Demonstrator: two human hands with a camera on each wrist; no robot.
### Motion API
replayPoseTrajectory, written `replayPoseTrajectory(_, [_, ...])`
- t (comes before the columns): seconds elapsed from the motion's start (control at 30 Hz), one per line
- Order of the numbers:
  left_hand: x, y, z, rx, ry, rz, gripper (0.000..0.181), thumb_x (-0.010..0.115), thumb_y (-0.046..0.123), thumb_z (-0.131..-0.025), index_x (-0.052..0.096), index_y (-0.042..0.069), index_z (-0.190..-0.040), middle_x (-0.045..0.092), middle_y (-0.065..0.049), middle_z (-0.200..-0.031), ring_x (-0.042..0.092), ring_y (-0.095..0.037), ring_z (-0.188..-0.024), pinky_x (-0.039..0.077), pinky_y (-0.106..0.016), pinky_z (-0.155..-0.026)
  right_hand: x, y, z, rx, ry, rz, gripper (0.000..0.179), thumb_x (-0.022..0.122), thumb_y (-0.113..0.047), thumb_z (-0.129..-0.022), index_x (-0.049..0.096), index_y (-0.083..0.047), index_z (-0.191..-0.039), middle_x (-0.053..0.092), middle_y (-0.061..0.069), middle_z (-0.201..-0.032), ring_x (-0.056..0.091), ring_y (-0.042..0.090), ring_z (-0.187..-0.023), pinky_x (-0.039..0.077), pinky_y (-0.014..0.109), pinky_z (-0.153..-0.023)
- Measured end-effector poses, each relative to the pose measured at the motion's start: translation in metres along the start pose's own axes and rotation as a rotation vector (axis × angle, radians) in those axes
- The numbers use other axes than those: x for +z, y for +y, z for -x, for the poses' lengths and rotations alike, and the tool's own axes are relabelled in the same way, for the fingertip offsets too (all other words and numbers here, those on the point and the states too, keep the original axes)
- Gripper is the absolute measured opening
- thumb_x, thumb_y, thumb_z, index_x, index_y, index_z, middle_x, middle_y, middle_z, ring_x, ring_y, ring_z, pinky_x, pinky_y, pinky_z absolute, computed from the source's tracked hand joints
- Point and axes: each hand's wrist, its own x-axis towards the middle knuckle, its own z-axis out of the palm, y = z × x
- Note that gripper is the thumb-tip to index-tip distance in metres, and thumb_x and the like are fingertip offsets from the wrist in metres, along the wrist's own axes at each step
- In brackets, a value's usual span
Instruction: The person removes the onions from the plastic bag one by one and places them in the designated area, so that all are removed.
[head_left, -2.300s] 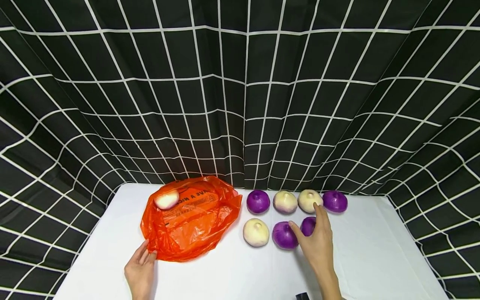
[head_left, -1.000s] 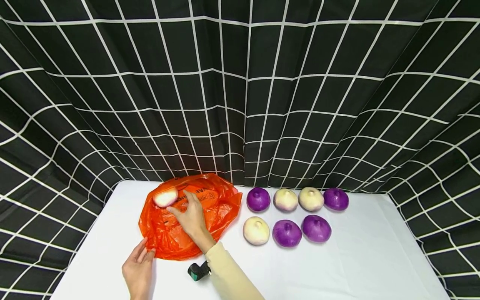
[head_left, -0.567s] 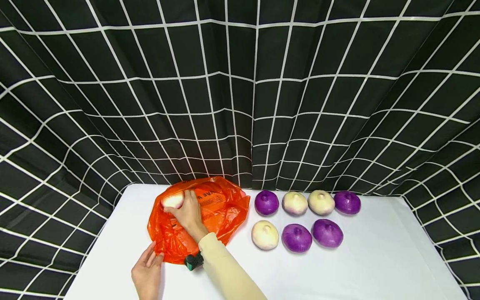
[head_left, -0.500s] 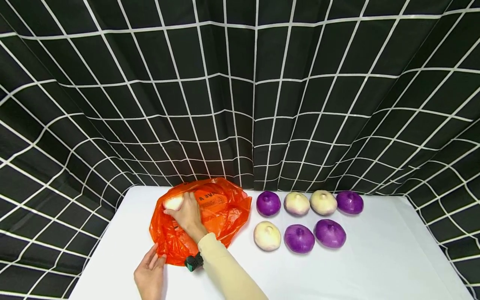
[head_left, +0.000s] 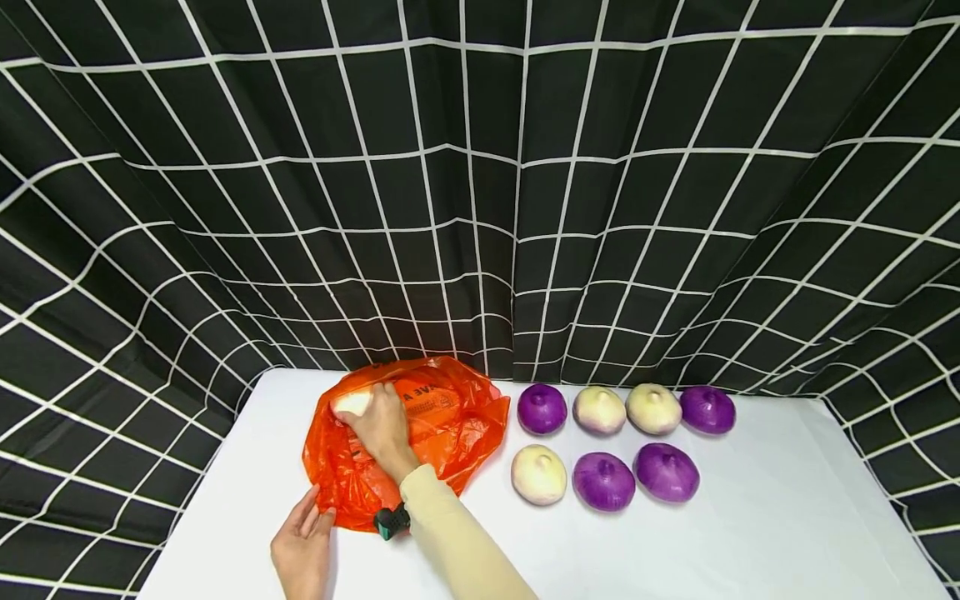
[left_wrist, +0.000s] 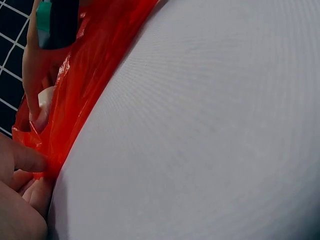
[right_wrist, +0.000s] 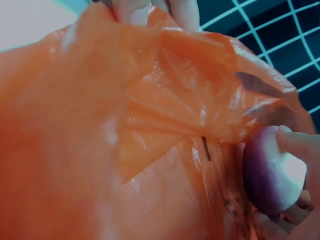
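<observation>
An orange-red plastic bag [head_left: 442, 433] lies spread on the white table at left, its mouth facing up. My right hand [head_left: 382, 423] reaches into it and grips a white turnip [head_left: 352, 403]; in the right wrist view this turnip [right_wrist: 272, 172] shows a purple side, with thumb and fingers curled around it. At the bag's near left edge my left hand [head_left: 302, 542] pinches the rim between thumb and fingers. In the left wrist view the left hand [left_wrist: 22, 185] holds the thin red film. The far part of the turnip is hidden by the right hand.
Right of the bag stand two rows of bulbs. White turnips [head_left: 538, 475] and purple onions [head_left: 603, 482] are mixed there. A black grid-patterned cloth [head_left: 517, 208] hangs behind the table [head_left: 787, 517]. A black device [head_left: 392, 522] sits at the right wrist.
The right hand has come from the bulbs on the right into the bag and closed on the turnip lying there. The left hand stays at the bag's edge. The head view has shifted slightly.
</observation>
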Motion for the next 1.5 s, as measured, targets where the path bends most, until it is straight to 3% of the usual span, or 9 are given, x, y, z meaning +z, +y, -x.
replayPoseTrajectory(0.17, [-0.003,0.003,-0.002,0.001,-0.015,-0.012,0.049,0.063,-0.009,-0.084,0.056,-0.007,-0.132,0.052,-0.030,-0.134,0.050,0.024,-0.078,0.048,0.000,-0.067,-0.016,0.000,0.007,-0.054,0.025,-0.058,0.067,0.088,-0.044,-0.069,0.064,-0.004,-0.117,0.064,0.005,-0.105,0.068,0.022,-0.094,0.058,0.027,-0.084])
replayPoseTrajectory(0.33, [-0.007,0.003,-0.004,-0.012,-0.005,-0.030,0.048,0.062,-0.008,-0.085,0.056,-0.006,-0.133,0.052,-0.030,-0.134,0.045,0.028,-0.071,0.048,0.001,-0.064,-0.040,-0.001,0.017,-0.099,-0.004,-0.142,0.070,0.088,-0.036,-0.071,0.062,-0.005,-0.128,0.064,0.005,-0.119,0.065,0.019,-0.104,0.055,0.027,-0.093])
replayPoseTrajectory(0.57, [-0.006,0.001,-0.002,0.006,-0.018,-0.001,0.049,0.061,-0.010,-0.084,0.055,-0.008,-0.133,0.051,-0.031,-0.134,0.047,0.027,-0.073,0.048,0.001,-0.067,-0.075,0.009,0.037,-0.131,-0.035,-0.213,0.070,0.087,-0.034,-0.073,0.060,-0.005,-0.131,0.062,0.005,-0.126,0.063,0.018,-0.111,0.053,0.029,-0.098])
replayPoseTrajectory(0.77, [-0.007,0.001,-0.004,-0.001,-0.016,-0.008,0.049,0.061,-0.009,-0.084,0.055,-0.006,-0.133,0.051,-0.030,-0.135,0.045,0.029,-0.071,0.048,0.001,-0.066,-0.104,0.020,0.054,-0.145,-0.012,-0.269,0.071,0.086,-0.035,-0.074,0.059,-0.004,-0.132,0.061,0.008,-0.130,0.059,0.021,-0.118,0.050,0.033,-0.103])
replayPoseTrajectory(0.97, [-0.003,0.003,-0.002,-0.022,-0.031,-0.028,0.050,0.061,-0.008,-0.084,0.055,-0.006,-0.134,0.051,-0.031,-0.135,0.058,0.013,-0.089,0.048,0.001,-0.065,-0.126,0.029,0.065,-0.151,-0.005,-0.275,0.070,0.086,-0.038,-0.074,0.060,-0.009,-0.133,0.061,0.005,-0.131,0.059,0.020,-0.119,0.051,0.035,-0.103])
replayPoseTrajectory(1.17, [-0.003,0.002,0.001,0.003,-0.027,-0.008,0.049,0.060,-0.008,-0.084,0.056,-0.007,-0.133,0.051,-0.031,-0.134,0.045,0.029,-0.071,0.048,0.001,-0.065,-0.147,0.044,0.076,-0.134,0.042,-0.266,0.070,0.087,-0.037,-0.072,0.061,-0.009,-0.131,0.063,0.003,-0.128,0.060,0.021,-0.118,0.051,0.040,-0.101])
replayPoseTrajectory(1.5, [-0.005,0.001,0.002,0.009,-0.019,0.022,0.049,0.061,-0.010,-0.084,0.056,-0.007,-0.132,0.051,-0.031,-0.133,0.046,0.028,-0.070,0.048,0.001,-0.066,-0.179,0.073,0.082,-0.113,0.141,-0.274,0.069,0.090,-0.028,-0.070,0.062,-0.004,-0.128,0.063,0.010,-0.129,0.059,0.025,-0.119,0.053,0.041,-0.099])
